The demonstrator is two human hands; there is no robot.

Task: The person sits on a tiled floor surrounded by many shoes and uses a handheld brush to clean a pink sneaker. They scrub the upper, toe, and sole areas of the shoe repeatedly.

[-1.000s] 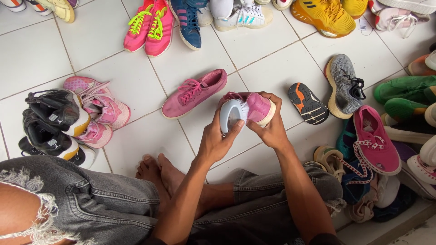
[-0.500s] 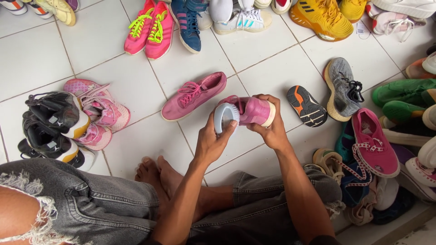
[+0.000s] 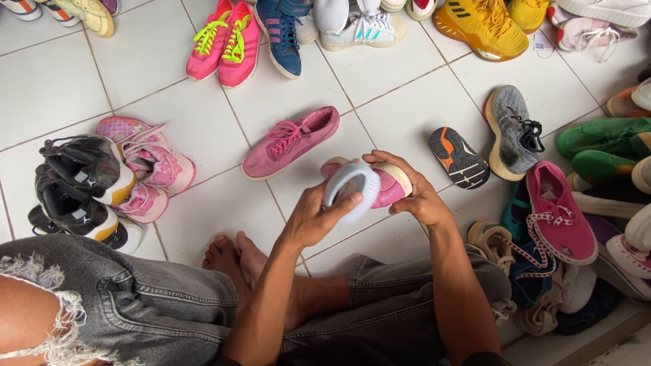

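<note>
Behind left hand (image 3: pixel 313 217), pink shoe (image 3: pixel 386 186) half-hidden

Pink sneaker (image 3: pixel 291 141) flat on white tiles (image 3: pixel 400 88); black pair (image 3: pixel 78 186) stacked left; yellow shoe (image 3: pixel 483 26) top.

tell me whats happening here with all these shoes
A person sits on a white tiled floor among many scattered shoes. Both hands hold a pink shoe heel-up: the left hand grips its pale heel end, the right hand wraps the far side. A matching pink shoe lies on the tiles just beyond.
</note>
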